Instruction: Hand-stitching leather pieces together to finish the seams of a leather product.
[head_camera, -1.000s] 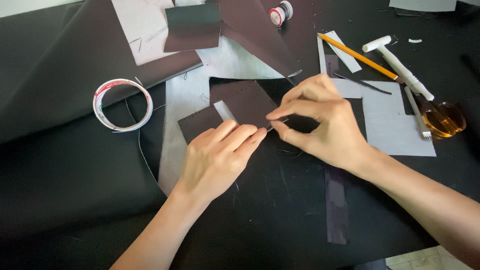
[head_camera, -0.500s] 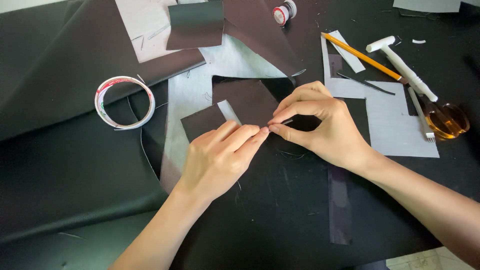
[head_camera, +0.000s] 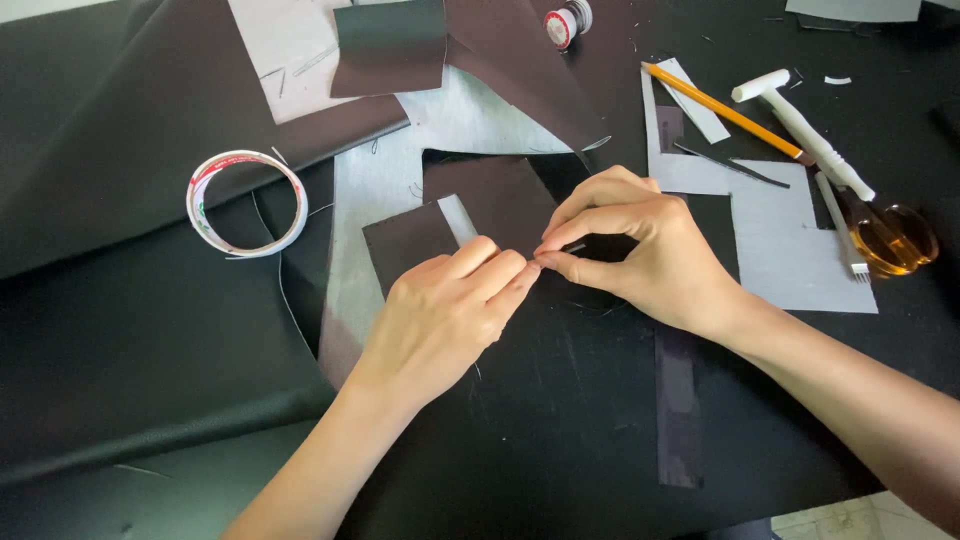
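Barely anything has shifted since a moment ago: both hands stay locked over the dark leather piece (head_camera: 480, 215). My right hand (head_camera: 640, 255) pinches something too thin to identify between thumb and forefinger; my left hand (head_camera: 450, 315) has its fingertips pressed flat against that pinch, the leather just beyond them.

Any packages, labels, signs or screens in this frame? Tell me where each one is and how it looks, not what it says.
No packages, signs or screens.
Tape roll: left of the hands on the dark sheet, a flat white ring with red and dark print around its band.
Thread spool: top centre, small and round, a white end label ringed in red.
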